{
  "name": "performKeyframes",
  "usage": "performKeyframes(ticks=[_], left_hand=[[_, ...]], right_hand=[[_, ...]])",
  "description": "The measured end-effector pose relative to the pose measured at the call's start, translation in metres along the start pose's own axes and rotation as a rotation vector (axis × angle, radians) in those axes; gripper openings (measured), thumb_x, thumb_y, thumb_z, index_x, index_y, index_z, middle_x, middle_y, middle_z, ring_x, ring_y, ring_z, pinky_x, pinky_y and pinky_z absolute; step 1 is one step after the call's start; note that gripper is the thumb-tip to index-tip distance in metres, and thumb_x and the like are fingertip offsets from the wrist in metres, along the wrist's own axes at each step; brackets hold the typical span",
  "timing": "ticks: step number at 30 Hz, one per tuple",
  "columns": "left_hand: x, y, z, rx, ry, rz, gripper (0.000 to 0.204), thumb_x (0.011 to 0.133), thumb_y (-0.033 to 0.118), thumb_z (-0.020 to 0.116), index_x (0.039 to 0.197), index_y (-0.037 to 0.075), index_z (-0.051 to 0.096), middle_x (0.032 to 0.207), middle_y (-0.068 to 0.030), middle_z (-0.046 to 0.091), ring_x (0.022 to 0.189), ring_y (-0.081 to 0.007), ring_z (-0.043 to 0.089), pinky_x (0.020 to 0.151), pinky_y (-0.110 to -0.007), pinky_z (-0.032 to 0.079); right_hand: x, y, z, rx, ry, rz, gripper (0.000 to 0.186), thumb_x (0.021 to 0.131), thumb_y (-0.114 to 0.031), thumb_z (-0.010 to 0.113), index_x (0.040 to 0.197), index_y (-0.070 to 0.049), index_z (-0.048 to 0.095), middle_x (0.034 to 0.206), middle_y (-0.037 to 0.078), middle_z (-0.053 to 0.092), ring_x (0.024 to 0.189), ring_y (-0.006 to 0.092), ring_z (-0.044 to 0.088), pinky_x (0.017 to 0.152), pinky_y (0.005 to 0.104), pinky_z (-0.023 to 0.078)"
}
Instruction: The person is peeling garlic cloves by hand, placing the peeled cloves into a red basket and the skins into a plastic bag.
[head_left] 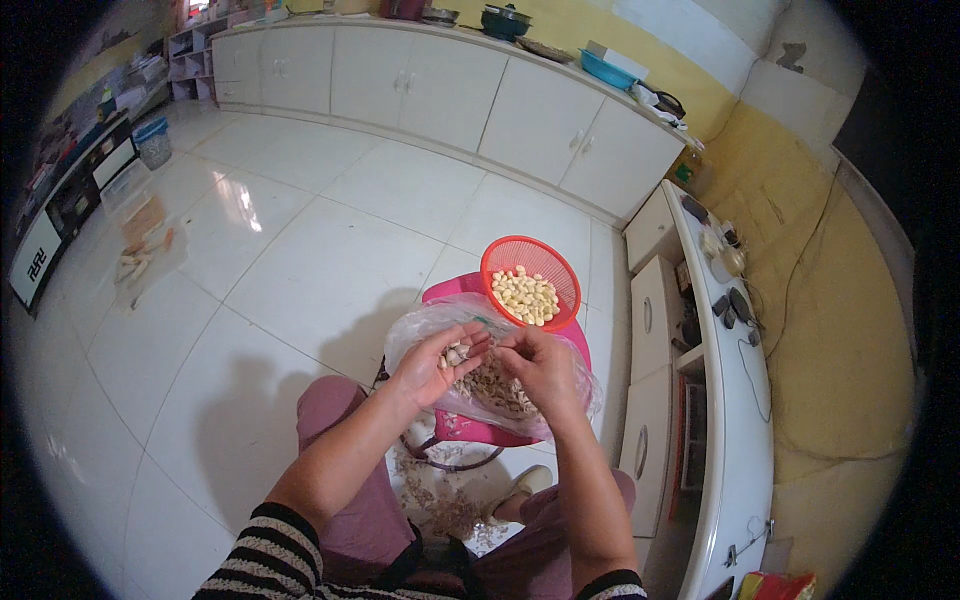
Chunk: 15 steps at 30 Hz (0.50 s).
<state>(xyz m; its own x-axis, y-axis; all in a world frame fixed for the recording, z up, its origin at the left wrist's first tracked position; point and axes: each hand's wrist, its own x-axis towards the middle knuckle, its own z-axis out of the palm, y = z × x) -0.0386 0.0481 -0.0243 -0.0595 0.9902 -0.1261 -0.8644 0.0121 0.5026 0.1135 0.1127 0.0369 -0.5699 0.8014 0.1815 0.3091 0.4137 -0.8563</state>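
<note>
My left hand (424, 371) is palm up and cupped around several unpeeled garlic cloves (455, 354). Close beside it on the right, my right hand (550, 362) has its thumb and fingers pinched together; whatever is between them is too small to make out. Both hands are above a clear plastic bag (408, 328), spread open with garlic skins and bits (492, 388) inside. The bag rests on a pink stool (462, 430). Just beyond it, a red plastic colander (487, 262) holds many peeled, pale garlic cloves (526, 297).
Dry skins (450, 500) litter the tiled floor between my legs. A white cabinet (650, 400) stands close on my right, and a row of white cupboards (440, 90) runs along the far wall. At the left lies a clear plastic sheet (150, 275) with orange and pale pieces.
</note>
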Motion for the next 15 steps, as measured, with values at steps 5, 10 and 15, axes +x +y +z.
performKeyframes(ticks=[5,10,15], left_hand=[[0.002,0.000,-0.006,-0.036,-0.006,0.011,0.029,0.089,0.018,0.044,0.109,-0.002,0.052,0.100,-0.0102,0.057,0.093,-0.0180,0.057,0.081,-0.028,0.049],[0.006,-0.001,-0.013,-0.066,-0.020,0.021,0.026,0.089,0.018,0.046,0.103,-0.002,0.055,0.091,-0.0078,0.058,0.085,-0.0156,0.057,0.076,-0.026,0.050],[0.005,-0.001,-0.014,-0.056,0.020,0.010,0.025,0.088,0.018,0.047,0.101,-0.002,0.056,0.090,-0.0066,0.058,0.081,-0.0147,0.058,0.073,-0.025,0.050]], right_hand=[[-0.002,-0.002,-0.002,-0.283,-0.058,-0.119,0.015,0.070,-0.006,0.064,0.083,-0.002,0.059,0.071,0.011,0.061,0.063,0.0183,0.060,0.059,0.0288,0.047],[-0.020,0.022,-0.006,-0.550,-0.311,-0.116,0.014,0.068,-0.012,0.058,0.079,-0.003,0.060,0.075,0.018,0.060,0.070,0.0332,0.059,0.065,0.0401,0.047],[-0.028,0.019,-0.004,-0.605,-0.323,-0.123,0.012,0.070,-0.012,0.054,0.076,-0.003,0.058,0.075,0.018,0.059,0.070,0.0354,0.058,0.065,0.0419,0.047]])
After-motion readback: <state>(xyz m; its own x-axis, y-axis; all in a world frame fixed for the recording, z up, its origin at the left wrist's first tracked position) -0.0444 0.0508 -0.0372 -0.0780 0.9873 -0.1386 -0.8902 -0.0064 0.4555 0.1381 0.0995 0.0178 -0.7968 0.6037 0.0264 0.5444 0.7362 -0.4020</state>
